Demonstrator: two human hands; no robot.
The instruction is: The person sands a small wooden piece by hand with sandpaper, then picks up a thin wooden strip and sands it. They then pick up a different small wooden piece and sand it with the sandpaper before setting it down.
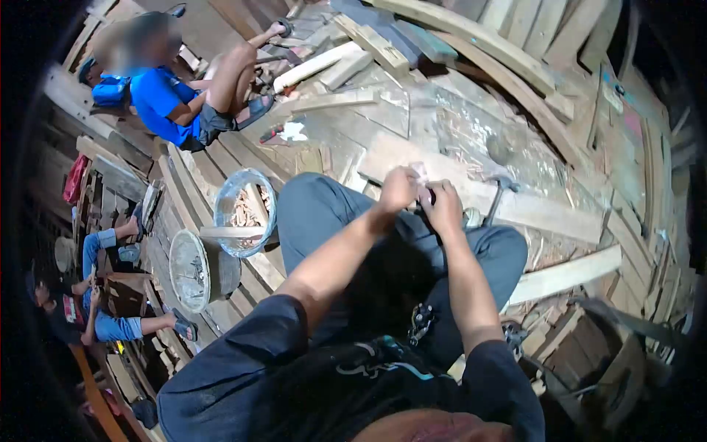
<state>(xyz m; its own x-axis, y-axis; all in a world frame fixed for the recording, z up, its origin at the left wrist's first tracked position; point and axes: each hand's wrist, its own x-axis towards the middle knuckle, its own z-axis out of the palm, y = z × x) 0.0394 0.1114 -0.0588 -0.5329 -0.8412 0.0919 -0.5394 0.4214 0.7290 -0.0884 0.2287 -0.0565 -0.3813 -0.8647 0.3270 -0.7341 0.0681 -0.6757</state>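
Note:
My left hand [400,189] and my right hand [444,209] are close together above my lap, fingers curled. Between their fingertips is a small pale, pinkish object [419,170], too small to name. Something dark shows at the fingers of my right hand, its shape unclear. Just beyond both hands lies a wide light wooden plank [549,214]. A hammer [503,188] rests on that plank, to the right of my right hand, its handle pointing down toward my knee.
To the left stand a clear bucket [271,202] with wood shavings and a grey bucket [208,276]. A person in blue [158,99] sits at the upper left; another person [81,313] sits at the lower left. Curved timbers [508,74] lie at the back. A red-handled tool [272,133] lies ahead.

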